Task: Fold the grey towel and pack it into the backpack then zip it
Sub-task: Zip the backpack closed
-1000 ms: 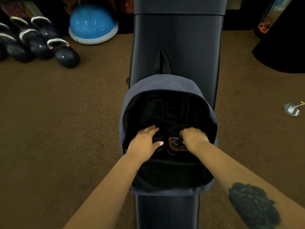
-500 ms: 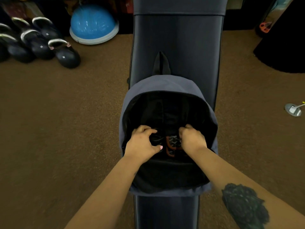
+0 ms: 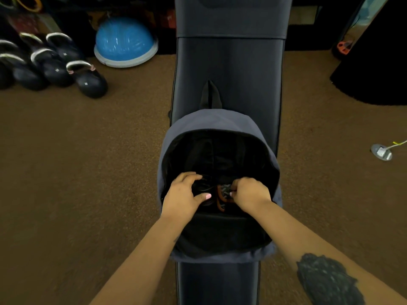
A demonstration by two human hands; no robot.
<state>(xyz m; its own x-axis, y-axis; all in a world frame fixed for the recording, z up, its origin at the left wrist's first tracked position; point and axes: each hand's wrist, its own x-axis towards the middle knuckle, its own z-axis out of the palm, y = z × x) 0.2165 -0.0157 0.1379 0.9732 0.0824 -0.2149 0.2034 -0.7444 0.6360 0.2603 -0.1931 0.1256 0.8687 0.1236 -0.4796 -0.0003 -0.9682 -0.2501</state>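
A grey backpack (image 3: 218, 119) lies on a black padded bench (image 3: 229, 69), its main compartment wide open and dark inside. Both my hands are in the opening. My left hand (image 3: 184, 195) curls over a dark, slightly shiny bundle (image 3: 201, 186). My right hand (image 3: 251, 193) is closed on a patterned piece with an orange edge (image 3: 222, 194) squeezed between the two hands. I cannot make out a grey towel as such; the contents are too dark to tell apart. The backpack's zip line (image 3: 170, 144) runs open along the rim.
Brown carpet surrounds the bench. Several dark kettlebells (image 3: 88, 81) and a blue balance dome (image 3: 125, 42) sit at the back left. A black mat (image 3: 378, 69) lies at the back right, and a metal floor plate with a cable (image 3: 381, 152) lies to the right.
My left hand went from flat to curled over the dark bundle. Both hands drew closer, and the orange-edged piece was bunched narrower between them.
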